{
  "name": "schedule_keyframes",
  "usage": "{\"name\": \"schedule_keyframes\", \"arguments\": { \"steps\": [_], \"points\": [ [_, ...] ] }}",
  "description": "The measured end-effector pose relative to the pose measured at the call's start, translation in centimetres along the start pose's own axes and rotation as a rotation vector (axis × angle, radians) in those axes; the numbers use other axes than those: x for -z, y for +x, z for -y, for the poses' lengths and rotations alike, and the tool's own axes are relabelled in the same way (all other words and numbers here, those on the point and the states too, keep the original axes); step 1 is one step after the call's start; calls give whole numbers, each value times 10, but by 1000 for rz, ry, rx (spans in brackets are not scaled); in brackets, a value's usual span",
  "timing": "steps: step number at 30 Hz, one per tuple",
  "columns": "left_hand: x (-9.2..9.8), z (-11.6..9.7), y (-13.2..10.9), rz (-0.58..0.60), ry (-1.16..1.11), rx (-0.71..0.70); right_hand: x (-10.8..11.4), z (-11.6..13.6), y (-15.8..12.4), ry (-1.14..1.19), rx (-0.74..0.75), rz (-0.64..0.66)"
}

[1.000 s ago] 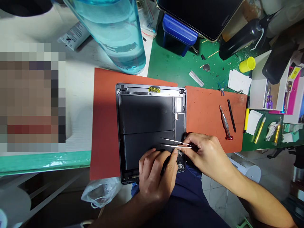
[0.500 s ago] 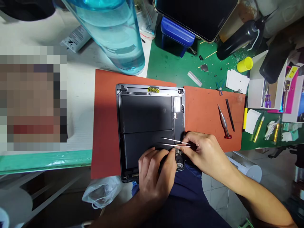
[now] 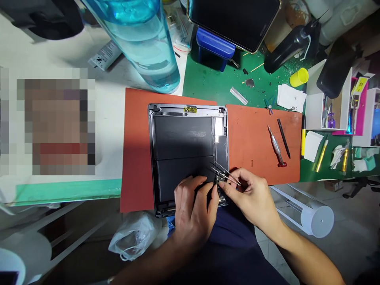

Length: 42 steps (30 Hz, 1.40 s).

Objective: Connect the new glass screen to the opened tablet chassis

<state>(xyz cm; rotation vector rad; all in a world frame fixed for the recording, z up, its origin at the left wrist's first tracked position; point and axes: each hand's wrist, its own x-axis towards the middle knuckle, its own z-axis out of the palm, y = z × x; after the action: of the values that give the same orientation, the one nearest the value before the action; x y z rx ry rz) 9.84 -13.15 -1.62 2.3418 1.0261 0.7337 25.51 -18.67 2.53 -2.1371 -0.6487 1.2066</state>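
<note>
An opened tablet point(image 3: 185, 136), its dark battery cells and inner parts exposed, lies with its lower edge near my lap. My right hand point(image 3: 252, 194) is closed round a pair of metal tweezers point(image 3: 225, 173) at the tablet's right side. The tweezers' tips point up and left over the battery, slightly apart. Over the tablet's lower part, my left hand point(image 3: 194, 208) has its fingers bent and its thumb and forefinger close together beside the small circuit board point(image 3: 221, 183). Whatever those fingertips may hold is too small or hidden to make out.
Orange mats point(image 3: 138, 158) lie under and beside the tablet. A screwdriver point(image 3: 276, 146) and a black pen-like tool point(image 3: 284, 138) rest at right. Behind stand a large blue water bottle point(image 3: 148, 51), a phone point(image 3: 234, 19) on a blue stand point(image 3: 215, 45), and a black bottle point(image 3: 285, 47).
The tweezers have turned in my right hand, so their tips point more upward. My right thumb and finger now reach down to the circuit board. The whole view has shifted slightly.
</note>
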Motion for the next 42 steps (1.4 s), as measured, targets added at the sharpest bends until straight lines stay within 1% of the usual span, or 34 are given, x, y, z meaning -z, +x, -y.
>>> {"name": "schedule_keyframes", "arguments": {
  "steps": [5,11,20,26,36,42],
  "points": [
    [-1,-1,-2,-24,-12,8,-2,5,1,-37,6,-22],
    [-1,-2,-1,-37,-27,15,-2,4,-1,-54,15,-23],
    [-1,0,-1,-28,-39,0,-4,4,-3,-72,46,-50],
    [2,1,-1,-12,-47,7,-5,2,-4,-18,46,-48],
    [1,3,0,-15,-54,-3,-6,4,-3,-100,55,-72],
    [2,4,-1,-5,-69,-12,-10,2,-7,-126,71,-99]
  ]
}}
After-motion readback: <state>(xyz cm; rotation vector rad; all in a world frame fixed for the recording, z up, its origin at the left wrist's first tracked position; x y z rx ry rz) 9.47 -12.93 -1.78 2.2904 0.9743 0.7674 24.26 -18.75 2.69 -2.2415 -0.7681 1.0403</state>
